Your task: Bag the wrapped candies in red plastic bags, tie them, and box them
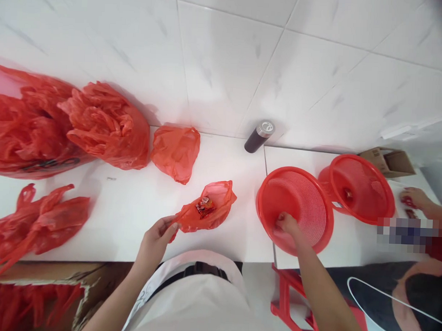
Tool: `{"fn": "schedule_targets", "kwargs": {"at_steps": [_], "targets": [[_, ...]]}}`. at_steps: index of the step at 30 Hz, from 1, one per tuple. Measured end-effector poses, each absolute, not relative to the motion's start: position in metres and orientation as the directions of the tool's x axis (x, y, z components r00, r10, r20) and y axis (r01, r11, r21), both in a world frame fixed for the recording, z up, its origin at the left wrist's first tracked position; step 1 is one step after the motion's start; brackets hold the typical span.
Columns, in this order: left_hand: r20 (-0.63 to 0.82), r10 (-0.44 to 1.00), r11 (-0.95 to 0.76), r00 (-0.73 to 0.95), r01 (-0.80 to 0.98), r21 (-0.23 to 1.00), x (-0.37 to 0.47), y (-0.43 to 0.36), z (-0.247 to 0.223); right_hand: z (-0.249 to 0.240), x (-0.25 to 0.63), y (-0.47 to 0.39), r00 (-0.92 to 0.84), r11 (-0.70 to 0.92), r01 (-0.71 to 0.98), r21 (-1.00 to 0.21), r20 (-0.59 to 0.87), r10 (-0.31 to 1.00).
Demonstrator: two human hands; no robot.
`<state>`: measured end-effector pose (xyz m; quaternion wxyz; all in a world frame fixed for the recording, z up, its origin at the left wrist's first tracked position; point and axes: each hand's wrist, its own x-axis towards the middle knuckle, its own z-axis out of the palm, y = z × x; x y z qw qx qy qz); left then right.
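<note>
My left hand (159,237) pinches the near left edge of a small red plastic bag (219,212) on the white table. The bag gapes, and a few small wrapped packets (205,207) lie at its mouth. Down inside a red mesh basket (318,182) is my right hand (287,223), its fingers curled near the bottom. Whatever those fingers hold, if anything, is hidden. A flat red plastic bag (175,151) lies behind the one in my left hand.
Full red bags (113,126) stand at the back left; knotted bags (57,222) lie in front. A dark tumbler (259,137) stands by the wall. Right are a second red basket (367,181), a cardboard box (382,160) and another person's hand (417,197). A red stool (284,295) is below.
</note>
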<state>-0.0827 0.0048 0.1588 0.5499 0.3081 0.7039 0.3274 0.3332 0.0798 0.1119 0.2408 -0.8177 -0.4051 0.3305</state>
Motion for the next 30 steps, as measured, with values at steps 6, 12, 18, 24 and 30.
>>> {"fn": "schedule_targets", "kwargs": {"at_steps": [6, 12, 18, 24, 30], "targets": [[-0.591, 0.769, 0.623, -0.244, 0.079, 0.778, -0.078, 0.005, 0.165, 0.142, 0.286, 0.099, 0.326, -0.458, 0.389, -0.799, -0.346, 0.88], [-0.536, 0.799, 0.558, -0.273, 0.002, 0.83, -0.068, 0.007, 0.176, 0.172, 0.158, 0.095, -0.127, 0.016, 0.521, -0.854, -0.059, 0.99], [-0.478, 0.809, 0.522, -0.341, 0.044, 0.852, -0.076, -0.003, 0.177, 0.137, 0.161, 0.12, -0.014, -0.117, 0.771, -0.625, -0.202, 0.979], [-0.585, 0.781, 0.624, -0.22, 0.225, 0.748, -0.122, -0.027, 0.167, 0.162, 0.188, 0.115, -0.02, -0.169, 0.441, -0.881, -0.198, 0.98], [-0.352, 0.864, 0.459, -0.36, 0.276, 0.844, -0.147, -0.013, 0.218, 0.212, 0.183, 0.086, 0.241, -0.061, 0.203, -0.977, -0.011, 0.971]]}}
